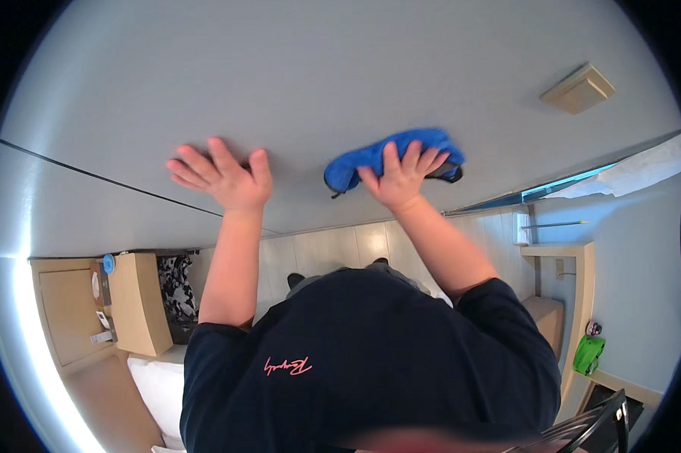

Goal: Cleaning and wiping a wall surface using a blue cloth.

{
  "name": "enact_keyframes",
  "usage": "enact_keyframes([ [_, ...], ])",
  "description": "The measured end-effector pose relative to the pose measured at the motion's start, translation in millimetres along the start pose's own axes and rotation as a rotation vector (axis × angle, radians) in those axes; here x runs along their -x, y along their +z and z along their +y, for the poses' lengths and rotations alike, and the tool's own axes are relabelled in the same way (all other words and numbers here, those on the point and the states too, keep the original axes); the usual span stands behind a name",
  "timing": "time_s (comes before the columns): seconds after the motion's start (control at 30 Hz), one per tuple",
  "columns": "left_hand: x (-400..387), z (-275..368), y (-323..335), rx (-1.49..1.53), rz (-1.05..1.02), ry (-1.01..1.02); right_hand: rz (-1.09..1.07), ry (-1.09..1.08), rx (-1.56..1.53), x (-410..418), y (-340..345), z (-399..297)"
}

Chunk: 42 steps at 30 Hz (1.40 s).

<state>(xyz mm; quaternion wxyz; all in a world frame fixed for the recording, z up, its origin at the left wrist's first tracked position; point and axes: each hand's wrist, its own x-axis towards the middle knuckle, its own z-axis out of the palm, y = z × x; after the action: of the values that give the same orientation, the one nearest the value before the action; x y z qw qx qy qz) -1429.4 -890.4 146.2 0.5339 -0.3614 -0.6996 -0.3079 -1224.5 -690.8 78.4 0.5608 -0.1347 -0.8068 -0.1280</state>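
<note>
A smooth grey wall [317, 73] rises in front of me. Against it, my right hand [400, 178] presses a bunched blue cloth [363, 158] with dark edging, its fingers spread over the fabric. Part of the cloth lies hidden under the palm. To the left, my left hand [227, 178] is laid on the same wall with fingers apart and nothing in it. A dark seam [108, 176] runs across the wall near that hand.
A beige wall switch [581, 90] juts out at upper right. Pale floorboards [329, 246] lie below. On the left are a wooden cabinet [136, 306] and a white pillow [156, 385]. At right stand a wooden desk [584, 294] and a green bag [589, 355].
</note>
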Motion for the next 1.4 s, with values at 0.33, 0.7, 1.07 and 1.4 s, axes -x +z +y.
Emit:
enact_keyframes([
  [0.33, 13.9, -10.7, 4.0, 0.023, 0.067, 0.023, 0.073, 0.079, -0.036, -123.5, -18.3, -39.6],
  [0.7, 5.1, -13.2, -13.5, 0.127, -0.041, 0.055, 0.025, 0.010, 0.061, -56.6, 10.7, -68.6],
  [1.07, -34.3, -67.9, -19.6, 0.024, 0.087, -0.006, 0.148, 0.084, 0.026, -119.3, 10.1, -84.8],
  [1.4, -26.8, -72.3, -18.8, 0.025, 0.097, -0.022, 0.035, 0.057, -0.016, -143.4, -2.9, -90.7],
])
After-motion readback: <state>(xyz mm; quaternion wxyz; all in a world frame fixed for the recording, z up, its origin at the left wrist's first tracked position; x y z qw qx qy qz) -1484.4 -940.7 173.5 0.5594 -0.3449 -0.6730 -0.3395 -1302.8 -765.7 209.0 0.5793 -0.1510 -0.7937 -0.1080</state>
